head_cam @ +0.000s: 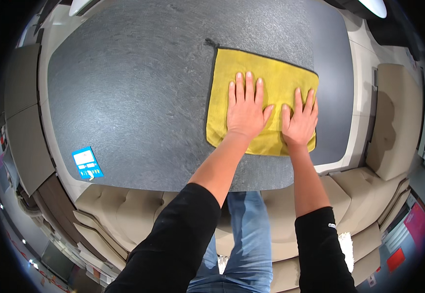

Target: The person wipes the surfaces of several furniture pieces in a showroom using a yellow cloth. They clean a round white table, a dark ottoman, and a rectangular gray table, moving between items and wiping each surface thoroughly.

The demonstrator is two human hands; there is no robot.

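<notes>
A yellow cloth (271,66) with dark edging and a small dark loop at its far left corner lies spread on a dark grey table (132,91). My left hand (248,110) rests palm down on the cloth's middle, fingers slightly apart and pointing away from me. To its right, my right hand (301,119) presses flat near the cloth's right edge, its outer fingers close to the border. Neither hand grips the fabric. Small folds run along the cloth's near side, around both wrists.
A blue card with white panels (88,163) lies at the table's near left corner. A beige tufted sofa (124,212) runs along the near edge, with a beige cushioned seat (395,121) at the right. Grey-brown panels (23,80) stand left of the table.
</notes>
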